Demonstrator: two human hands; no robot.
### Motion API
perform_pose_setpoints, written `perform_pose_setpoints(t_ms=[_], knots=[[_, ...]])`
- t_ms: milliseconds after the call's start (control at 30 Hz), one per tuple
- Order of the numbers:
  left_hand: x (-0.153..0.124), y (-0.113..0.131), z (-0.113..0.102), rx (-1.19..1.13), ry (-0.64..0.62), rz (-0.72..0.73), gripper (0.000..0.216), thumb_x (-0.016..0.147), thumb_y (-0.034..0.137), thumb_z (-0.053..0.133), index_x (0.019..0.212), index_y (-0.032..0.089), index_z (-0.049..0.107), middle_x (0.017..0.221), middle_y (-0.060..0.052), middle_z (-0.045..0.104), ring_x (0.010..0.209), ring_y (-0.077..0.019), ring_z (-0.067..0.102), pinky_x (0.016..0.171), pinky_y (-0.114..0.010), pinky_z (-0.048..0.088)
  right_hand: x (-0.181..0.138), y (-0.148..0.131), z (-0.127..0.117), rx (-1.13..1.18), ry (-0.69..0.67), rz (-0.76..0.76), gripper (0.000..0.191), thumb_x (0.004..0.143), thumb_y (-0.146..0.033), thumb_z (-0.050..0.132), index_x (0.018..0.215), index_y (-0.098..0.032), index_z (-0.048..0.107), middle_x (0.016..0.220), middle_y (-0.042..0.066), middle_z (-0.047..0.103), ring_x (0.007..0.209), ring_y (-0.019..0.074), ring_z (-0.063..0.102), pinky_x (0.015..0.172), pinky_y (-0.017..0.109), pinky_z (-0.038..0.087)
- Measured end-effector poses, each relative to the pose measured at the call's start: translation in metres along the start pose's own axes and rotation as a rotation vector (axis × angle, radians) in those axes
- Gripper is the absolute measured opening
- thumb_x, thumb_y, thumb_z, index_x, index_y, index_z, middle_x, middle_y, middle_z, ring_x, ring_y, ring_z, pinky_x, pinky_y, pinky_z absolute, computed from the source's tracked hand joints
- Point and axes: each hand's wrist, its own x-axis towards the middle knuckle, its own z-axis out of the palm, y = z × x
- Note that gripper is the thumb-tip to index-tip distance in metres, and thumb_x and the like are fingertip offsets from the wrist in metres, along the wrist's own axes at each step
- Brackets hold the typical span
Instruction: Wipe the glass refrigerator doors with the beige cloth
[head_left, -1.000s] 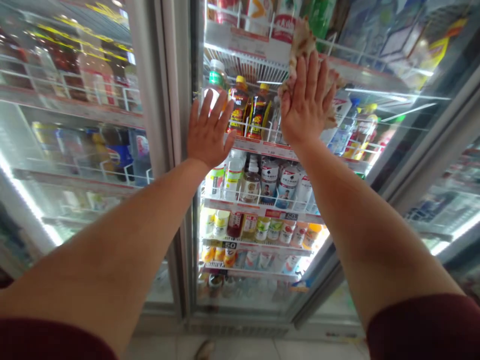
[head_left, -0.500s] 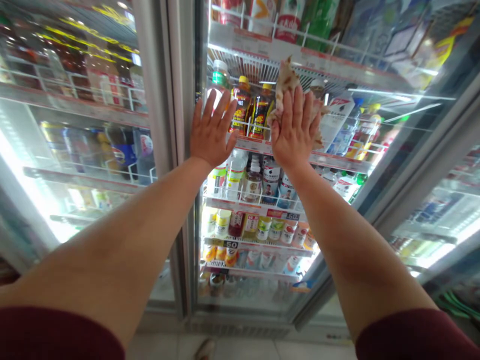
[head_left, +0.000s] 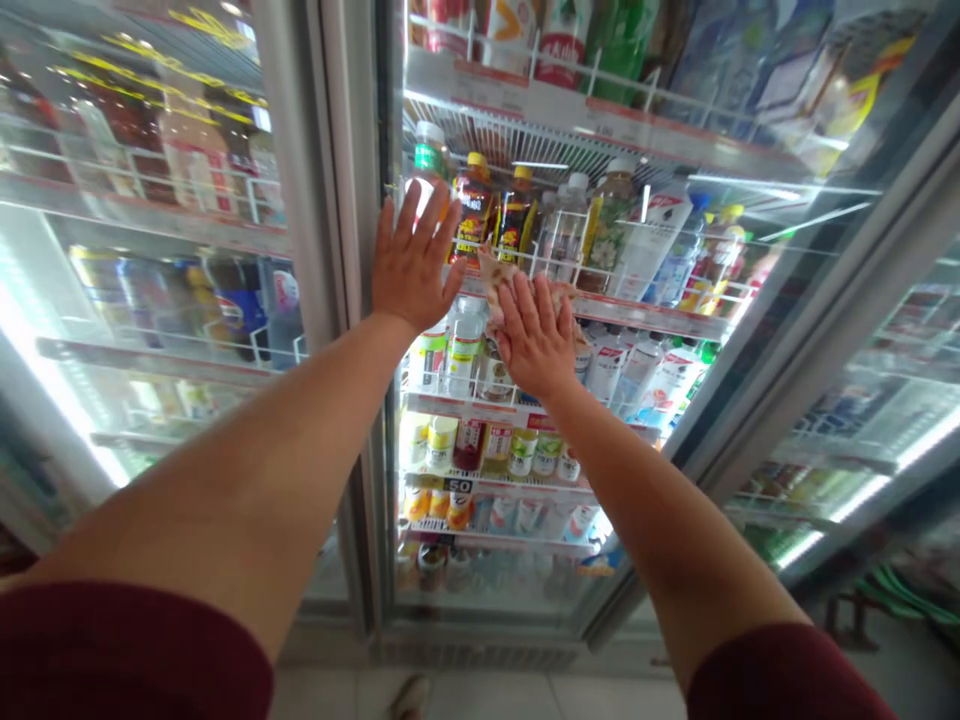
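Observation:
My left hand lies flat with its fingers spread on the glass door of a drinks fridge, near the door's left frame. Under the palm and fingers of my right hand is a crumpled, pale cloth with brown spots. This hand presses the cloth to the glass at the middle of the door, lower than my left hand. Most of the cloth is hidden beneath the hand; its edges stick out above and to the right. Behind the glass, near my hands, stand dark bottles with yellow caps.
Shelves of bottled drinks fill the fridge behind the glass. A metal door frame runs along the left, with another glass door beyond it. A further fridge door is at the right. A shoe shows on the tiled floor.
My right hand has slid down and to the left across the glass, taking the cloth with it. My left hand stays at about the same spot on the door.

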Motion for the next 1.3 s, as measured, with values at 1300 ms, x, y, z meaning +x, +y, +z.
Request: perform_pose_setpoints(t_ms=[1300], knots=[[0.003, 0.014, -0.009, 0.154, -0.139, -0.174, 0.081, 0.097, 0.072, 0.018, 0.167, 0.03, 0.024, 0.17, 0.022, 0.0, 0.161, -0.0145, -0.01, 0.136, -0.041, -0.012, 0.08, 0.108, -0.062, 0.051, 0.305, 0.333, 0.071, 0.101, -0.057, 0.017, 0.167, -0.028, 0.023, 0.176, -0.006, 0.018, 0.163, 0.0234, 0.004, 0.129, 0.055, -0.004]])
